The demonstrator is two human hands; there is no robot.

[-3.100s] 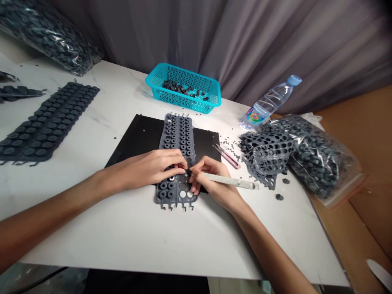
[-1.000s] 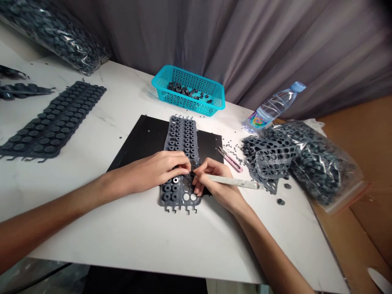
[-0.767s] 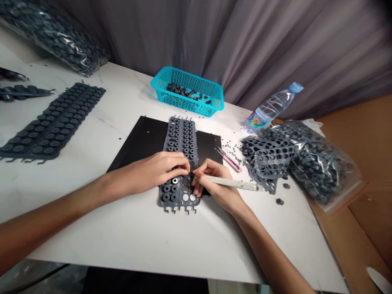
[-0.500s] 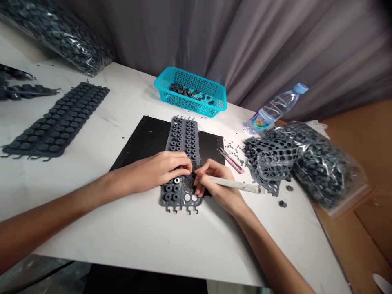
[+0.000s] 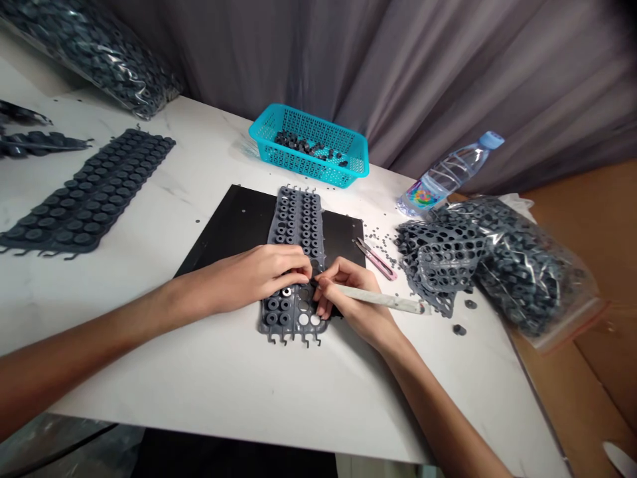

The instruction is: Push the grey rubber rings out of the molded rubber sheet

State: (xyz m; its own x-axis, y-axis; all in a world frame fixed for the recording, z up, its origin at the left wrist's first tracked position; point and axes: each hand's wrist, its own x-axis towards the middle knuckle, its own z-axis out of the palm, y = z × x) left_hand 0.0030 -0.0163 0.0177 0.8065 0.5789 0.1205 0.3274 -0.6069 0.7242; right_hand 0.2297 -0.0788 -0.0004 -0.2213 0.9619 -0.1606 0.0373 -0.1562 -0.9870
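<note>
A grey rubber sheet studded with small round parts lies lengthwise on a black mat. Several holes at its near end are punched out. My left hand lies across the sheet with curled fingers pressing it down. My right hand grips a long pale tool like a pen, its tip on the sheet right beside my left fingertips.
A teal basket holding dark round parts stands behind the mat. A pink cutter and loose rubber bits lie to the right, then emptied webs, a bagged pile and a water bottle. Full sheets lie left.
Both hands stay on the same spot of the sheet; the tool tip has hardly shifted. Only the camera has drifted slightly.
</note>
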